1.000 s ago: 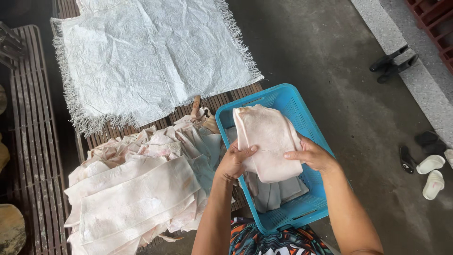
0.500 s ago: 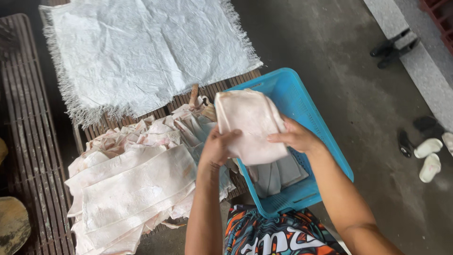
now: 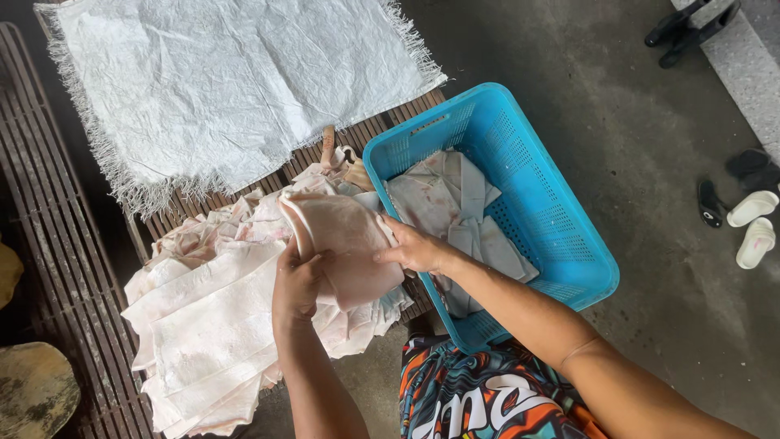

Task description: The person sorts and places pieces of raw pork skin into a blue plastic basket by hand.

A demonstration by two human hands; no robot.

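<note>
Both my hands hold one pale pinkish-white sheet (image 3: 345,244) over the edge of a heap of similar sheets (image 3: 207,325). My left hand (image 3: 299,280) grips its lower left side. My right hand (image 3: 414,248) pinches its right edge, close to the wall of a blue plastic basket (image 3: 561,244). More folded pale sheets (image 3: 451,203) lie inside the basket.
A large white frayed cloth (image 3: 236,81) is spread on a slatted wooden bench (image 3: 390,126) beyond the heap. A second slatted bench (image 3: 49,236) stands at the left. Sandals (image 3: 751,223) and dark shoes (image 3: 691,28) lie on the concrete floor at the right.
My hands have carried the sheet leftward, from above the basket to above the heap. The view has shifted so the basket sits further right.
</note>
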